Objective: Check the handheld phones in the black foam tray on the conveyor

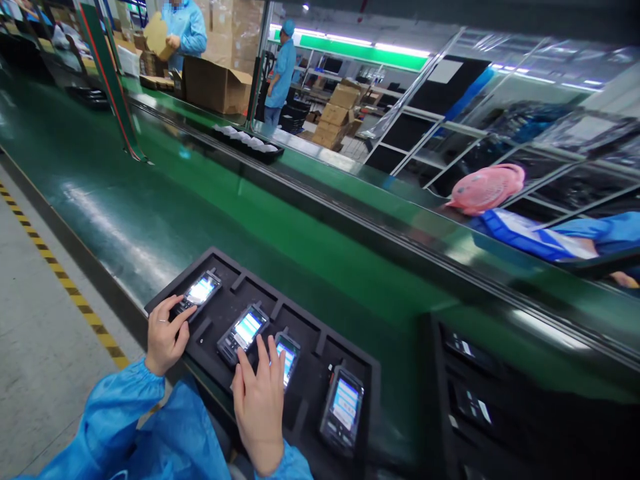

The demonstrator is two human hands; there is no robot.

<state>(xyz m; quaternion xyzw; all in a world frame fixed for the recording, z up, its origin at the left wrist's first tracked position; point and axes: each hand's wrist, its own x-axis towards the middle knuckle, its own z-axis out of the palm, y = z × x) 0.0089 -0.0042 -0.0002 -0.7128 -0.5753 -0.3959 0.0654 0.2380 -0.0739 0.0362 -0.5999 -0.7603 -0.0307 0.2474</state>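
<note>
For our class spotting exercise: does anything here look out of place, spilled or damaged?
One mild oddity: a blurred, rounded pink item beside a blue-and-white packet, across the flat green work surface; its bright colour seems foreign here. No spill or damage shows on the black handheld devices in the rectangular black tray.

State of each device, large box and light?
Leftmost black handheld device: screen lit, left hand touching.
Second black handheld device: screen lit.
Third black handheld device: lit, partly behind right hand.
Fourth black handheld device: screen lit.
Far-right black devices: unclear.
Large brown cardboard box: appears open.
White lights: on.
</note>
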